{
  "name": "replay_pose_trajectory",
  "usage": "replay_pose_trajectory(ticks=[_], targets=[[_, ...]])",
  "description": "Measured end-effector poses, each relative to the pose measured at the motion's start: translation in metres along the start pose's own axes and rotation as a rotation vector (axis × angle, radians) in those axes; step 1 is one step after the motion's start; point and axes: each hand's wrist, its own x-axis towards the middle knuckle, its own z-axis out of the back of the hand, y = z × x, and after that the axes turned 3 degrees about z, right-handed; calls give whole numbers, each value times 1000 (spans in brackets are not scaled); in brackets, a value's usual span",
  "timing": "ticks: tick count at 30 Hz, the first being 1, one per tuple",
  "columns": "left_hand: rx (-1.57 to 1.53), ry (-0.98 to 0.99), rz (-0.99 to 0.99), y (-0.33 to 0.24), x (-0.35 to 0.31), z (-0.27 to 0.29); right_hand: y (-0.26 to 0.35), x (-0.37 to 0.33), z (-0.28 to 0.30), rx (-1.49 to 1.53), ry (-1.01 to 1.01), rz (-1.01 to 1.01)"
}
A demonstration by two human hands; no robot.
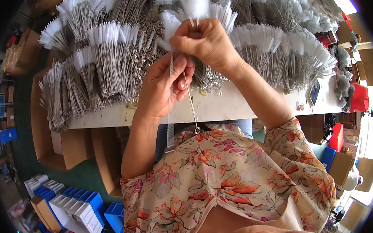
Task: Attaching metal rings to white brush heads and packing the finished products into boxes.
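My left hand point(163, 83) is closed in a pinch above the table's front edge. A thin metal wire stem point(190, 97) hangs from its fingers, with a small ring point(197, 130) at its lower end. A narrow translucent ribbed strip point(171, 132) also hangs down past the left wrist; its upper end is hidden at the fingers. My right hand point(207, 44) is curled into a fist just above and touching the left fingertips. Blurred white bristles point(195, 2) show right above that fist; whether it grips their stems is unclear.
Bundles of wire brushes with white bristle heads point(106, 34) cover the back of the white table point(109, 118), with more bundles point(275, 38) at right. Loose ringed wires point(147, 37) lie between. Cardboard boxes point(71, 151) and blue and white bins point(75, 217) stand at lower left.
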Motion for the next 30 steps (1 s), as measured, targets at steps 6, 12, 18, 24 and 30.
replay_pose_trajectory(ticks=[6, 12, 18, 24, 30], targets=[[-32, -122, 9, 20, -18, 15, -1, 5, 11, 221, -85, 161], [-121, 81, -4, 22, -24, 19, -12, -3, 4, -29, -118, 128], [136, -130, -166, 16, -30, 4, -23, -21, 3, 297, 123, -40], [667, -232, -383, 36, -8, 3, -9, -47, -21, 119, 184, -372], [676, -320, -952, 36, -12, 17, -32, -66, 8, -147, -213, 151]])
